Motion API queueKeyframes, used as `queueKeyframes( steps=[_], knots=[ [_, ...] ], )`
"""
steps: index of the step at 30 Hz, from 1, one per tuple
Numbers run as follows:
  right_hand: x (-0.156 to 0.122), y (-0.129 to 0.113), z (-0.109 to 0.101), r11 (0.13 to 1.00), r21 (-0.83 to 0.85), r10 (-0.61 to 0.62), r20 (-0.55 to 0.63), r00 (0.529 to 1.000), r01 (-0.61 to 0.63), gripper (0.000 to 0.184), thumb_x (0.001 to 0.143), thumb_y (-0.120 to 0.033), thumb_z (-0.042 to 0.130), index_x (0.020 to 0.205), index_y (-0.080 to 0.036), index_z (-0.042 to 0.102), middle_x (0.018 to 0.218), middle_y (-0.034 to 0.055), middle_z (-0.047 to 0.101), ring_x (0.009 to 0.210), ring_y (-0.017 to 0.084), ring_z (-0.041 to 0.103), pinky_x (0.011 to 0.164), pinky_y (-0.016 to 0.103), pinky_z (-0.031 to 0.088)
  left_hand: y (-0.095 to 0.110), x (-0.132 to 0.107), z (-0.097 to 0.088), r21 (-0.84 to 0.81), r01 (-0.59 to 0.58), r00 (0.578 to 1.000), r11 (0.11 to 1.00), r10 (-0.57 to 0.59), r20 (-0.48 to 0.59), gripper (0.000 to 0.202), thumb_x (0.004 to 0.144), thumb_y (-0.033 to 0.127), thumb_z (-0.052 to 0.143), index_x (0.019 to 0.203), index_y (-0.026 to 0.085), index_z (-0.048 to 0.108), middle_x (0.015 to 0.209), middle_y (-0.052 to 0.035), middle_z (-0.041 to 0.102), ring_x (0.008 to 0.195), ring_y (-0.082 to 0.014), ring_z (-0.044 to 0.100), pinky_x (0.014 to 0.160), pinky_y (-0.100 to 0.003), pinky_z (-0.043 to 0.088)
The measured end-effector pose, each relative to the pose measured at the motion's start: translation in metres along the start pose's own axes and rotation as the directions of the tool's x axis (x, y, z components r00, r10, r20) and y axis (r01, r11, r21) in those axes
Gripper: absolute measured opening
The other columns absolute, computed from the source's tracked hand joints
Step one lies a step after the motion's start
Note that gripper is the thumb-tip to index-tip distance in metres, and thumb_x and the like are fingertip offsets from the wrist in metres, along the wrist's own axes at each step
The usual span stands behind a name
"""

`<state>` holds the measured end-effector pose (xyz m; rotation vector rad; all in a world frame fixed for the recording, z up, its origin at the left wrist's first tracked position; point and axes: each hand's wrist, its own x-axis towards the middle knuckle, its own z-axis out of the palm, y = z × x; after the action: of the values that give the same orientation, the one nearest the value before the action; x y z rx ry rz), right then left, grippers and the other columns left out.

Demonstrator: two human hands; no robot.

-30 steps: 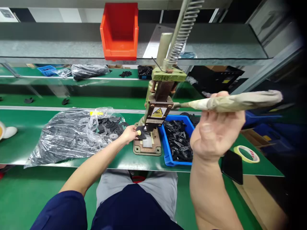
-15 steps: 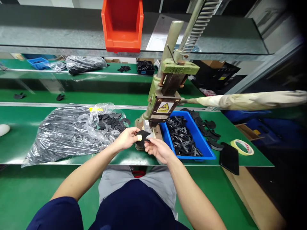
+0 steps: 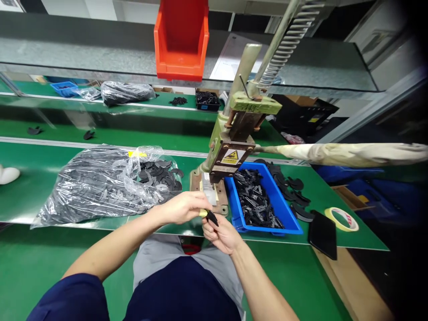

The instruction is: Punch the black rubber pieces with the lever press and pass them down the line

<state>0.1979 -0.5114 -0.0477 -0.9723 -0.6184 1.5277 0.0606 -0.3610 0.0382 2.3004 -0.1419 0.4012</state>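
Note:
Both hands meet at the near edge of the green bench, just in front of a hand press [image 3: 230,151]. My left hand [image 3: 182,207] and my right hand [image 3: 222,232] pinch the same small flat black part [image 3: 211,217] between their fingertips. A yellow finger cot covers one left fingertip. The press's cloth-wrapped lever [image 3: 351,154] sticks out to the right, with no hand on it. Its base plate [image 3: 210,191] lies just beyond the hands.
A clear plastic bag [image 3: 100,183] of black curved parts lies to the left. A blue tray [image 3: 264,200] of black pieces sits right of the press, with loose black parts, a black phone [image 3: 323,234] and a tape roll [image 3: 341,218] beyond. An orange bin [image 3: 182,40] stands on the shelf above.
My right hand let go of the press lever and came down to the black part. Both hands then drew the part from the press base toward the bench's near edge.

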Motion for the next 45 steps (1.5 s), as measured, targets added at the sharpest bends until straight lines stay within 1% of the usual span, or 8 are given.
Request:
queueKeyframes(
  steps=[5,8,13,18,26,34,39,45],
  knots=[
    [-0.005,0.009,0.002,0.976,-0.146,-0.18,-0.129,0.975,0.161,0.039,0.078,-0.052,0.075,0.079,-0.016,0.063,0.057,-0.0055,0.045,0.05,0.005,0.035,0.049,0.023,0.022,0.007,-0.001,0.004,0.064,-0.01,1.0,0.998,0.01,0.01,0.027,0.097,0.014,0.045,0.105,0.017,0.071,0.096,-0.0085,0.066,0.087,-0.0161,0.063,0.079,-0.023,0.05],
    [-0.006,0.012,0.001,0.958,-0.202,-0.232,-0.125,0.965,0.204,0.039,0.082,-0.056,0.068,0.08,-0.018,0.063,0.057,-0.0054,0.046,0.049,0.006,0.037,0.048,0.023,0.027,0.006,-0.003,0.006,-0.002,-0.036,0.996,0.999,0.036,-0.081,0.021,0.099,0.024,0.053,0.108,0.017,0.071,0.1,-0.011,0.067,0.094,-0.0188,0.065,0.085,-0.028,0.052],
    [-0.009,-0.004,-0.006,0.904,-0.339,-0.271,0.018,0.962,0.261,0.042,0.086,-0.058,0.062,0.081,-0.018,0.069,0.06,0.0001,0.059,0.051,0.01,0.051,0.049,0.025,0.042,0.005,-0.015,0.009,0.001,-0.139,0.976,0.99,0.137,-0.168,0.018,0.099,0.027,0.055,0.104,0.018,0.07,0.097,-0.0111,0.068,0.091,-0.0181,0.065,0.083,-0.028,0.053],
    [-0.016,-0.037,-0.018,0.754,-0.518,-0.422,0.087,0.902,0.403,0.029,0.084,-0.042,0.071,0.107,-0.024,0.074,0.105,0.0068,0.074,0.098,0.016,0.067,0.083,0.031,0.055,0.008,-0.028,0.008,0.235,-0.199,0.976,0.951,0.213,-0.039,0.026,0.1,0.015,0.045,0.108,0.021,0.069,0.098,-0.0091,0.068,0.093,-0.017,0.063,0.084,-0.026,0.049],
    [-0.014,-0.063,-0.007,0.493,-0.672,-0.447,0.348,0.824,0.552,0.016,0.085,-0.028,0.07,0.099,-0.024,0.077,0.096,0.0051,0.077,0.091,0.015,0.07,0.087,0.032,0.055,0.015,-0.028,0.003,0.346,-0.202,0.979,0.916,0.195,0.053,0.029,0.103,0.019,0.038,0.107,0.02,0.067,0.099,-0.0097,0.068,0.093,-0.0183,0.062,0.083,-0.027,0.047],
    [-0.007,-0.057,0.006,0.364,-0.738,-0.464,0.385,0.798,0.568,0.009,0.089,-0.026,0.064,0.089,-0.02,0.071,0.085,0.0039,0.073,0.081,0.013,0.067,0.076,0.027,0.053,0.006,-0.036,0.007,0.365,-0.241,0.961,0.899,0.273,-0.038,0.028,0.102,0.014,0.036,0.111,0.016,0.062,0.096,-0.011,0.068,0.092,-0.0181,0.061,0.082,-0.029,0.05],
    [-0.003,-0.053,0.011,0.356,-0.776,-0.446,0.348,0.825,0.52,0.014,0.091,-0.029,0.061,0.086,-0.021,0.071,0.083,0.0044,0.073,0.078,0.014,0.067,0.073,0.028,0.054,-0.001,-0.039,0.01,0.402,-0.265,0.954,0.876,0.298,-0.021,0.026,0.102,0.015,0.037,0.109,0.015,0.062,0.093,-0.0108,0.068,0.091,-0.0194,0.063,0.083,-0.03,0.053],
    [0.007,-0.055,0.004,0.355,-0.84,-0.436,0.239,0.868,0.41,0.013,0.09,-0.031,0.064,0.093,-0.024,0.075,0.091,0.0031,0.076,0.085,0.014,0.071,0.079,0.027,0.057,-0.016,-0.036,0.006,0.369,-0.123,0.985,0.921,0.159,-0.069,0.028,0.103,0.017,0.038,0.106,0.016,0.066,0.095,-0.0094,0.069,0.086,-0.0156,0.064,0.077,-0.025,0.053]
  ],
)
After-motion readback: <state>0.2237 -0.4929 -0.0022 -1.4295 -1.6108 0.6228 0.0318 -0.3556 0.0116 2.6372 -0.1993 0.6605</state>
